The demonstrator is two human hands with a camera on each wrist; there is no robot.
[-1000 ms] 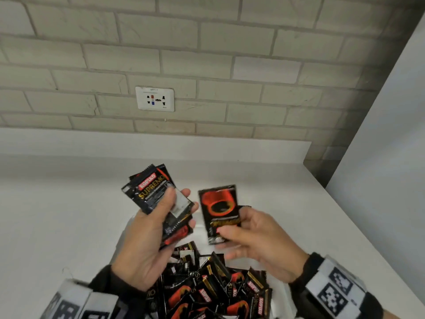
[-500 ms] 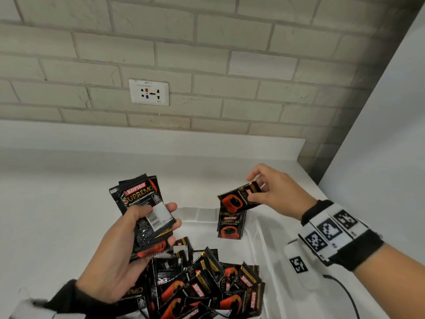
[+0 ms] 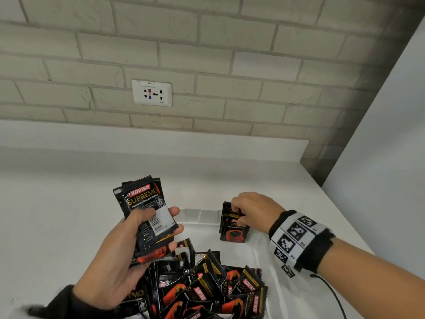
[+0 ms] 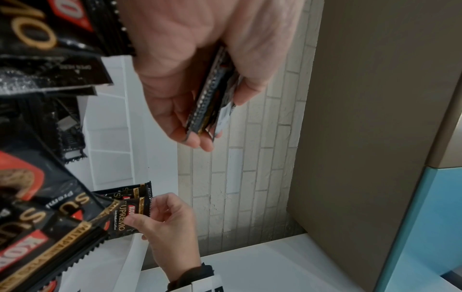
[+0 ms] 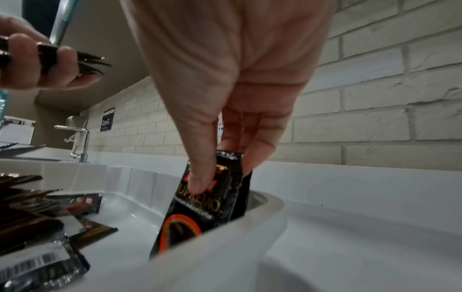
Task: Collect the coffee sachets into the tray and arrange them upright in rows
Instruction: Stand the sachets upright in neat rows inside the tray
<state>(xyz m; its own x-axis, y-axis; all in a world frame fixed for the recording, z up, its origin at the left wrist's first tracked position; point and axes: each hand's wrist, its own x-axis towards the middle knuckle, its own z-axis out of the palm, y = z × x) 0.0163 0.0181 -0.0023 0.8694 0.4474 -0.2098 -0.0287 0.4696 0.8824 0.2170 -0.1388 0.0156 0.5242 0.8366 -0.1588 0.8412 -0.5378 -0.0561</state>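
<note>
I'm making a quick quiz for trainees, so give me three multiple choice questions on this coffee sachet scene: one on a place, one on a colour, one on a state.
1. Where do the upright sachets stand?
A. at the tray's far right corner
B. on the counter left of the tray
C. under the socket

2. What colour is the tray?
A. blue
B. white
C. brown

3. What is the left hand doing?
A. resting flat and empty
B. pointing at the wall
C. holding a stack of sachets

Answers: 1 A, the right hand sets them against that corner; 2 B, its rim and walls are white; 3 C, thumb and fingers clamp the stack.
</note>
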